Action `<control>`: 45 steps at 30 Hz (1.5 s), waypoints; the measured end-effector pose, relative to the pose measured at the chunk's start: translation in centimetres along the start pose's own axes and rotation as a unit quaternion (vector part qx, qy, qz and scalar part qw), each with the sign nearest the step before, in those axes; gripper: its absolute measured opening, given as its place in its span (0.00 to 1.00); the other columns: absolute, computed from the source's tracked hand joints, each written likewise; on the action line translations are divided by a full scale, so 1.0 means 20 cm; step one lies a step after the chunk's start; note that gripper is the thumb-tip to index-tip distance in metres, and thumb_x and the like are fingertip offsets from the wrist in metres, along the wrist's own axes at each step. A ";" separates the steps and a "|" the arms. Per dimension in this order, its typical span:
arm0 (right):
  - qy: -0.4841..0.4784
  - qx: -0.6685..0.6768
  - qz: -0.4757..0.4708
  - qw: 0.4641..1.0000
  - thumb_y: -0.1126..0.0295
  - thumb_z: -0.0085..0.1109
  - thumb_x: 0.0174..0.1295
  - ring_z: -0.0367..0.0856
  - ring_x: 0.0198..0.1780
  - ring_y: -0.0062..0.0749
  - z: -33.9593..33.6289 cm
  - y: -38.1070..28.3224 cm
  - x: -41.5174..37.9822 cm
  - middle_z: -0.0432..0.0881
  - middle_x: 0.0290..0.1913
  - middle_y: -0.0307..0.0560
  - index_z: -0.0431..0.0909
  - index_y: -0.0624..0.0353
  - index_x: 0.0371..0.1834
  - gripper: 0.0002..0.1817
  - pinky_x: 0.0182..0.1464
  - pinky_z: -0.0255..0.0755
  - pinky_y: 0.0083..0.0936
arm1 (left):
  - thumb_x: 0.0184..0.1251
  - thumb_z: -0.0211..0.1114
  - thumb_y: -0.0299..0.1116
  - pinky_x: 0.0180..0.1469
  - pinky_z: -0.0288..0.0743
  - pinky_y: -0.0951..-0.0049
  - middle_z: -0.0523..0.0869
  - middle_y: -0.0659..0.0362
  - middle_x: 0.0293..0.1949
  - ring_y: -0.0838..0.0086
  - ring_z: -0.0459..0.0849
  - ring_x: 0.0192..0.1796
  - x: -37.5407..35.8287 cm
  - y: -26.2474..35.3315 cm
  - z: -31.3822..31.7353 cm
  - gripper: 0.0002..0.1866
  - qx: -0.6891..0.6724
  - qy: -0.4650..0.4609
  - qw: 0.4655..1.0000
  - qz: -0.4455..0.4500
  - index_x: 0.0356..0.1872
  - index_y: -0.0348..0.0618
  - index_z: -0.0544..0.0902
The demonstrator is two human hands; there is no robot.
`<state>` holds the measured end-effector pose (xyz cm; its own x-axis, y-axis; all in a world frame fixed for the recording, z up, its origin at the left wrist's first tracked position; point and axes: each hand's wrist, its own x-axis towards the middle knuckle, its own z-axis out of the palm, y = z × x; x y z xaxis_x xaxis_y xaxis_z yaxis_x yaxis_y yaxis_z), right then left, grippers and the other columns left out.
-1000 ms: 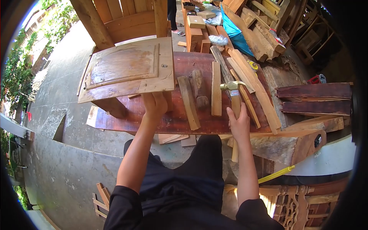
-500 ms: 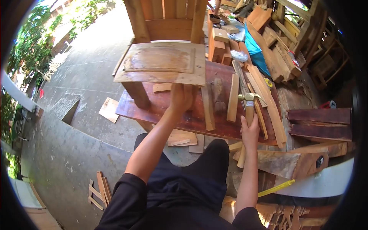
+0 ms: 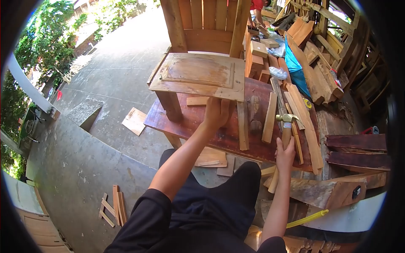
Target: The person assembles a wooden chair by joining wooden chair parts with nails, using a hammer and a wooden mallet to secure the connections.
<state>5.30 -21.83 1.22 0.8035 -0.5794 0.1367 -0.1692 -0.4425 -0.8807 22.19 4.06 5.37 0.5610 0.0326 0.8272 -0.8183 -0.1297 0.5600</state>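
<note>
A wooden chair (image 3: 198,76) with a slatted back stands on a reddish-brown table (image 3: 162,118). My left hand (image 3: 216,113) is at the front edge of its seat, with the fingers partly hidden under the edge; they look closed on the chair. My right hand (image 3: 285,152) is wrapped round the wooden handle of a hammer (image 3: 287,122), held head up over the table's right part. Between the hands a narrow wooden strip (image 3: 269,118) and a dark wooden tool (image 3: 255,114) lie on the table.
Long boards (image 3: 306,126) lie along the table's right side. Stacked timber (image 3: 320,71) and a blue sheet (image 3: 296,65) are at the back right. Small wood strips (image 3: 119,206) lie on the floor at left. A person in red (image 3: 256,5) is at the top.
The camera view has shifted, so the chair, table and both hands appear farther right and slightly lower. The person in red has come into view. Both hands keep their places on the chair and hammer.
</note>
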 end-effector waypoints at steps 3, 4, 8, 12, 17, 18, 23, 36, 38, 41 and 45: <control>0.011 0.004 0.000 1.000 0.55 0.66 0.78 0.81 0.24 0.29 0.02 0.00 0.00 0.82 0.30 0.46 0.71 0.66 0.72 0.30 0.28 0.75 0.30 | 0.86 0.50 0.44 0.43 0.79 0.45 0.88 0.42 0.34 0.35 0.86 0.40 0.00 -0.01 0.00 0.21 0.012 0.002 1.000 0.009 0.43 0.38 0.86; 0.015 0.008 0.001 1.000 0.56 0.66 0.78 0.80 0.25 0.26 0.02 -0.02 -0.01 0.80 0.29 0.43 0.73 0.64 0.70 0.27 0.28 0.74 0.28 | 0.86 0.50 0.43 0.44 0.79 0.45 0.88 0.42 0.35 0.35 0.86 0.41 0.01 -0.02 0.00 0.21 0.014 0.009 1.000 0.016 0.44 0.38 0.86; 0.014 0.014 -0.005 1.000 0.57 0.65 0.79 0.78 0.25 0.23 0.01 -0.01 -0.01 0.79 0.29 0.41 0.74 0.63 0.68 0.25 0.27 0.73 0.26 | 0.87 0.50 0.39 0.55 0.78 0.48 0.89 0.42 0.45 0.39 0.86 0.50 -0.04 -0.04 -0.01 0.20 0.009 -0.017 1.000 -0.019 0.51 0.34 0.86; 0.019 0.014 0.007 1.000 0.57 0.65 0.78 0.79 0.24 0.25 0.02 -0.02 -0.02 0.80 0.30 0.43 0.73 0.65 0.69 0.27 0.28 0.73 0.28 | 0.88 0.49 0.37 0.60 0.77 0.50 0.89 0.42 0.50 0.44 0.86 0.53 -0.06 -0.07 -0.02 0.20 0.016 -0.048 0.998 -0.040 0.54 0.32 0.85; 0.010 0.019 0.011 1.000 0.56 0.66 0.77 0.80 0.23 0.28 0.01 0.00 -0.01 0.81 0.29 0.46 0.71 0.68 0.72 0.31 0.27 0.73 0.30 | 0.89 0.49 0.38 0.59 0.77 0.51 0.89 0.43 0.49 0.45 0.87 0.53 -0.05 -0.04 -0.02 0.20 -0.008 -0.052 0.997 -0.052 0.53 0.32 0.85; 0.010 0.021 0.010 1.000 0.56 0.67 0.77 0.79 0.23 0.27 0.01 0.00 -0.01 0.81 0.29 0.45 0.71 0.68 0.72 0.31 0.27 0.73 0.30 | 0.89 0.49 0.38 0.59 0.77 0.51 0.89 0.43 0.49 0.46 0.87 0.53 -0.05 -0.04 -0.02 0.20 -0.009 -0.052 0.997 -0.051 0.53 0.32 0.85; 0.014 0.021 0.011 1.000 0.57 0.67 0.77 0.79 0.23 0.27 0.01 -0.02 -0.02 0.80 0.28 0.44 0.72 0.68 0.72 0.30 0.26 0.72 0.30 | 0.89 0.48 0.39 0.59 0.77 0.51 0.89 0.43 0.49 0.45 0.86 0.53 -0.05 -0.05 -0.02 0.21 -0.007 -0.047 0.998 -0.049 0.53 0.32 0.85; 0.044 -0.039 -0.038 0.998 0.52 0.68 0.75 0.91 0.52 0.61 0.02 0.12 0.03 0.89 0.50 0.70 0.71 0.73 0.74 0.37 0.55 0.82 0.46 | 0.84 0.54 0.38 0.47 0.77 0.44 0.87 0.44 0.36 0.41 0.84 0.41 -0.07 -0.19 0.01 0.16 0.220 0.015 0.968 0.116 0.42 0.38 0.85; 0.049 -0.039 -0.031 0.998 0.52 0.67 0.75 0.89 0.56 0.65 0.02 0.11 0.02 0.89 0.52 0.72 0.72 0.73 0.73 0.36 0.58 0.81 0.48 | 0.83 0.54 0.36 0.49 0.76 0.42 0.88 0.42 0.40 0.39 0.84 0.44 -0.06 -0.15 0.00 0.16 0.243 -0.052 0.962 0.110 0.44 0.36 0.86; 0.021 -0.009 -0.016 1.000 0.53 0.66 0.75 0.88 0.58 0.68 0.00 0.03 0.00 0.88 0.53 0.72 0.73 0.72 0.70 0.33 0.60 0.79 0.51 | 0.85 0.50 0.36 0.51 0.78 0.47 0.90 0.41 0.44 0.40 0.87 0.47 -0.09 -0.20 0.01 0.19 -0.018 -0.023 1.000 -0.006 0.47 0.34 0.88; 0.032 -0.025 -0.028 0.999 0.54 0.65 0.75 0.87 0.58 0.68 0.01 0.05 0.00 0.87 0.53 0.71 0.73 0.70 0.68 0.31 0.59 0.78 0.51 | 0.92 0.40 0.43 0.50 0.84 0.56 0.93 0.45 0.44 0.53 0.92 0.44 -0.08 -0.19 0.00 0.28 0.054 -0.024 0.998 0.013 0.56 0.29 0.84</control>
<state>5.23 -22.23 0.19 0.7750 -0.5945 0.2144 -0.1546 -0.5073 -0.8478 24.39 4.52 1.80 0.5468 -0.0196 0.8370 -0.8160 -0.2363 0.5276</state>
